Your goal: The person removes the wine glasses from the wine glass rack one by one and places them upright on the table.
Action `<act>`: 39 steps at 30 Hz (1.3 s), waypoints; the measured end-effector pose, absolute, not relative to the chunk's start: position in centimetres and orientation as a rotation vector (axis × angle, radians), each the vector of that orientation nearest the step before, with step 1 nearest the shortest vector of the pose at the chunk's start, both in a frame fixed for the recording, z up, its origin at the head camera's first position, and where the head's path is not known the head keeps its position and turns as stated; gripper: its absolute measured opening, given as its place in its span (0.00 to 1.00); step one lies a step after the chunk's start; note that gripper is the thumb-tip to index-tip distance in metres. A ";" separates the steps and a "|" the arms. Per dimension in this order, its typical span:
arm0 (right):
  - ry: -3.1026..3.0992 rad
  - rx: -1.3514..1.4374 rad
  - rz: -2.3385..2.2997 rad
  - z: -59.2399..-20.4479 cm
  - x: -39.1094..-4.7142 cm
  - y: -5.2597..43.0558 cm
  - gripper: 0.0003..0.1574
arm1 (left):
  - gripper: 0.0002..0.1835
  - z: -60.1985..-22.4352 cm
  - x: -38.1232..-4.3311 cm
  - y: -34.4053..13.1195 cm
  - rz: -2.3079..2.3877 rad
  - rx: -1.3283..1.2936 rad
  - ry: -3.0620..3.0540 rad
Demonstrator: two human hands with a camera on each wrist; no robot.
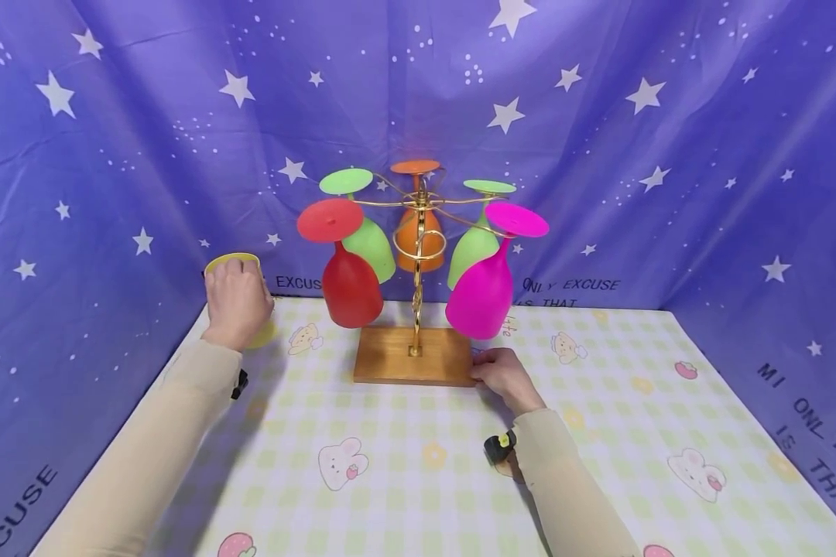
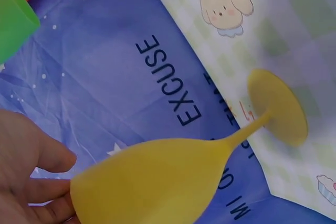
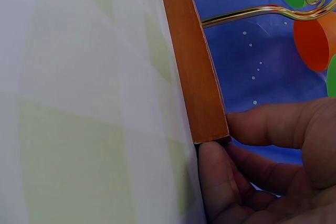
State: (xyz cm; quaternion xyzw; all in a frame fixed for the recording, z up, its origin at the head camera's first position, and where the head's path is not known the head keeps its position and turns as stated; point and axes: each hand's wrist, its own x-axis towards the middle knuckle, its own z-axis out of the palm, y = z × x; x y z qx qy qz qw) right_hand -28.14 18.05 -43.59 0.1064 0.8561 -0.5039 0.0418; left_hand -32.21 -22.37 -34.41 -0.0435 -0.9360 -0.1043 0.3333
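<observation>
At the table's back left, my left hand [image 1: 237, 302] holds a yellow plastic wine glass [image 2: 152, 182] at its rim, the fingers partly hidden by the bowl. The glass has its rim up and its foot [image 2: 277, 107] down near the tablecloth; I cannot tell whether it touches. My right hand [image 1: 505, 377] grips the right end of the wooden base [image 1: 390, 356] of a gold wire glass rack [image 1: 418, 298], thumb against one face and fingers at the end. From the rack hang upside down a red glass [image 1: 351, 286], a magenta glass [image 1: 481, 298], an orange glass [image 1: 421, 240] and two green glasses [image 1: 374, 247].
A pale checked tablecloth [image 1: 418, 480] with cartoon prints covers the table. Purple star-printed curtain [image 1: 418, 93] closes off the back and both sides. An empty gold loop [image 1: 420, 245] faces the front of the rack.
</observation>
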 end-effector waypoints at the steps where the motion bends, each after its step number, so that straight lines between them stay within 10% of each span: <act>1: 2.622 0.325 -1.540 -43.6 -28.1 18.1 0.14 | 0.11 -34.4 -32.2 -22.3 -0.281 -0.119 -2.429; 39: 2.621 0.306 -1.559 -43.8 -28.1 18.1 0.14 | 0.14 -38.4 -26.4 -14.5 -0.881 -0.226 -2.522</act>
